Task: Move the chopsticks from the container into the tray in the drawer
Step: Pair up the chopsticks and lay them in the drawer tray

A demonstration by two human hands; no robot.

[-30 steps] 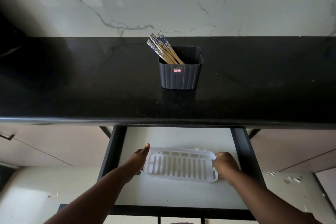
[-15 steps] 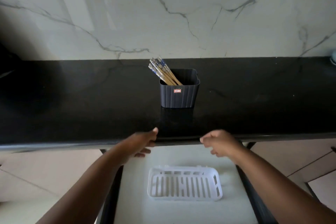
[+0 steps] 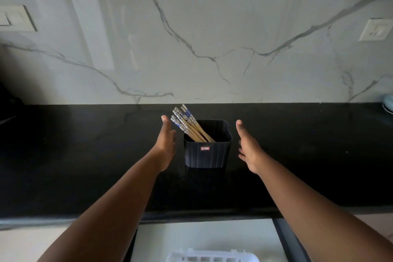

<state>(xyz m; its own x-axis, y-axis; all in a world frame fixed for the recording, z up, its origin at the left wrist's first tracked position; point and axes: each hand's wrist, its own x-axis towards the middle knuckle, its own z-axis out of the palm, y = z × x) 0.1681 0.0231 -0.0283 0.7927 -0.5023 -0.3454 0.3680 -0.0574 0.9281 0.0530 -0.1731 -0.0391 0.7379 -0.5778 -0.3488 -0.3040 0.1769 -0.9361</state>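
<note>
A dark ribbed container point(image 3: 207, 153) with a small red label stands on the black countertop point(image 3: 85, 155). Several wooden chopsticks point(image 3: 187, 123) with blue-and-white patterned tops lean out of it to the left. My left hand point(image 3: 165, 144) is stretched out just left of the container, fingers straight, close to the chopstick tops without touching them. My right hand point(image 3: 248, 149) is stretched out just right of the container, fingers straight, holding nothing. The white slotted tray point(image 3: 212, 256) lies in the open drawer point(image 3: 212, 234) at the bottom edge, only its far rim showing.
A marble backsplash point(image 3: 212, 38) rises behind the counter, with a switch plate point(image 3: 14, 18) at left and a socket point(image 3: 375, 30) at right. A pale object point(image 3: 388, 103) sits at the counter's far right edge. The drawer's dark side rail point(image 3: 291, 240) runs along the right.
Both hands left the tray in the drawer, rose past the counter edge and reached forward to either side of the container. The view tilted up, so the tray slid to the bottom edge.
</note>
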